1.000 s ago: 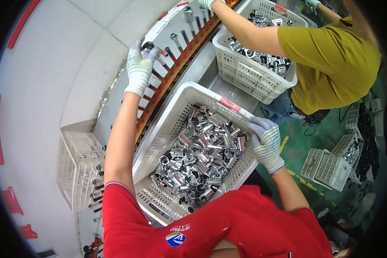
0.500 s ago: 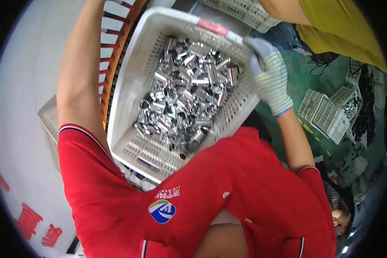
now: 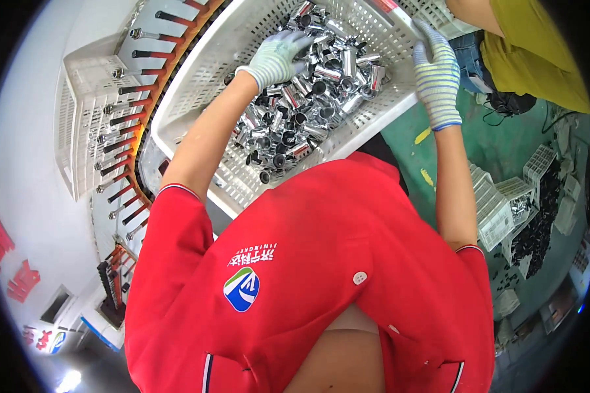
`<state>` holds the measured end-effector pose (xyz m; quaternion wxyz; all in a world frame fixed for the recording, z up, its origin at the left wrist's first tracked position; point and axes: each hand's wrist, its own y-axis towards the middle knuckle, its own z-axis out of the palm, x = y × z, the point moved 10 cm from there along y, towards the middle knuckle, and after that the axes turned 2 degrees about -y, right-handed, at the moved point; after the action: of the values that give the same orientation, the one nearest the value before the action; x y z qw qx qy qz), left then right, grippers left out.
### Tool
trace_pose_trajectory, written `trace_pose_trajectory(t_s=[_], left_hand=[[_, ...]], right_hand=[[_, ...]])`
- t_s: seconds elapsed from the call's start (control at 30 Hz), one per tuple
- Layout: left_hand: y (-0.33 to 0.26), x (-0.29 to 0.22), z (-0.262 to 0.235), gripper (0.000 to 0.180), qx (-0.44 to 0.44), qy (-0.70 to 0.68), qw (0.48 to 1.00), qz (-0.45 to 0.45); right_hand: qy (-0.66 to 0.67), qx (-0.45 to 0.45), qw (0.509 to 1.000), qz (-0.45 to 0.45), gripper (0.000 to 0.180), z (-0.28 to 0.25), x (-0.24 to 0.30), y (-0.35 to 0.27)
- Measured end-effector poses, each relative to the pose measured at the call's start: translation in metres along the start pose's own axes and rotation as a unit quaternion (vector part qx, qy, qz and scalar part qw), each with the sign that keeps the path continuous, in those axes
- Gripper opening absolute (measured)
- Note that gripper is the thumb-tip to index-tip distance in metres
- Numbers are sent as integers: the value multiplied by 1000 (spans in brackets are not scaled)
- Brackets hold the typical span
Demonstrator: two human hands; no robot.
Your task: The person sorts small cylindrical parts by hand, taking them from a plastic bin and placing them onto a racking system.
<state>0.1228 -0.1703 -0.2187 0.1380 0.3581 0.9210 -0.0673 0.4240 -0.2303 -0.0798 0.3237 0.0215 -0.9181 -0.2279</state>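
A large white plastic crate [image 3: 187,98] with slotted walls stands in front of me, a heap of short shiny metal tubes [image 3: 321,88] inside it. My left hand [image 3: 275,60], in a pale striped knit glove, reaches over the heap's left side. Its fingers are stretched out and apart on the tubes, with none seen held. At the crate's right rim is my right hand [image 3: 438,82], gloved alike. Its thumb lies on the inner side and its fingers go over the rim, gripping it.
Left of the crate runs a curved orange rack [image 3: 137,131] with several dark-handled metal rods sticking out. Another person's mustard-coloured clothing [image 3: 537,59] is at the upper right. White baskets [image 3: 491,209] and a pile of small black parts [image 3: 537,239] lie on the green floor at right.
My left hand has come from beyond the upper edge down onto the tubes in the crate. My right hand remains at the right rim. The view has shifted, showing more of the rack.
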Motion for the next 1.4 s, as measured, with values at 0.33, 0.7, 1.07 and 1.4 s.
trace_pose_trajectory(t_s=[0.33,0.7,1.07,1.4], left_hand=[[-161,14,20,44,307,145,926,-167],[-241,25,-110,35,-139,-159,954,-214],[-324,85,-153,41,-319,64,852,-411],[-304,185,-128,51,-128,-34,789,-600]], right_hand=[[-51,11,999,-13,45,2,-3,-24],[-137,130,981,-35,40,19,-6,23],[94,194,959,-182,99,192,198,235],[471,228,851,51,40,291,263,213]])
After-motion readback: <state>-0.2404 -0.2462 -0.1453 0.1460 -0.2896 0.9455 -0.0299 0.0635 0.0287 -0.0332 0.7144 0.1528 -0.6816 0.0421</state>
